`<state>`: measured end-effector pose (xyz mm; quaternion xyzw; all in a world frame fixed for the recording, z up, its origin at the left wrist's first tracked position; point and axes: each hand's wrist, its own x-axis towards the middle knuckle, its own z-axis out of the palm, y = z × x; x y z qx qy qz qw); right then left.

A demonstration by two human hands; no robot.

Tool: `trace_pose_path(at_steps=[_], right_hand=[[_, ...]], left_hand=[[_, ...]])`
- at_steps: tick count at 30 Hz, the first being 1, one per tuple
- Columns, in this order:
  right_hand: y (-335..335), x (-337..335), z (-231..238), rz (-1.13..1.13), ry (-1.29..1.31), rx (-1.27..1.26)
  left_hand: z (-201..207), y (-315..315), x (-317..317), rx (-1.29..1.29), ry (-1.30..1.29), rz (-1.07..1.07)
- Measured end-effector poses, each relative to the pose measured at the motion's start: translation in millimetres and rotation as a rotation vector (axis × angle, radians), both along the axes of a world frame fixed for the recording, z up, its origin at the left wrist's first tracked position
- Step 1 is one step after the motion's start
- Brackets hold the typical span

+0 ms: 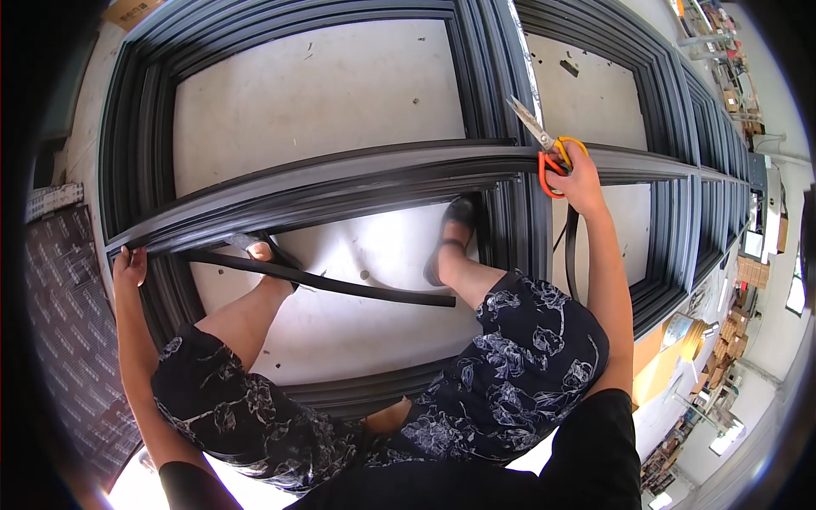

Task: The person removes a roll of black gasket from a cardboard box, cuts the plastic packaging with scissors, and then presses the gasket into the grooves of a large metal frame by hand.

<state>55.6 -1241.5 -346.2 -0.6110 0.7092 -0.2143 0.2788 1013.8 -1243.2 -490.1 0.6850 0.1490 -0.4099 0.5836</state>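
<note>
My right hand (583, 182) grips scissors (534, 126) with one red and one yellow handle. Their blades point up and left over the crossing of the dark grey metal frames (340, 183). At the left corner of the long middle bar, my left hand (130, 267) has its fingertips bent together against the bar's end; whatever they pinch is too small to tell. A flat black strip (374, 291) slants from near that corner across the frame opening, past my foot. Another black strip (571, 259) hangs below my right hand, beside the forearm.
My feet (459, 223) are inside the near frame opening, on a pale floor (331, 93) with small dark scraps. More stacked frames (710, 187) extend to the right. A dark patterned sheet (76, 331) lies at left. Cardboard boxes (752, 272) stand at the far right.
</note>
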Motion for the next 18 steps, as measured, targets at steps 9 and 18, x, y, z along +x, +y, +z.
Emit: trace_pose_path(at_steps=[9,18], right_hand=[[-3.6,9.7,-3.5,-0.005,0.113,-0.018],[8.2,15.2,-7.3,-0.021,0.217,-0.08]], left_hand=[[-3.3,-0.8,-2.7,-0.01,0.014,-0.008],[3.6,7.0,-7.2,-0.04,0.04,-0.015]])
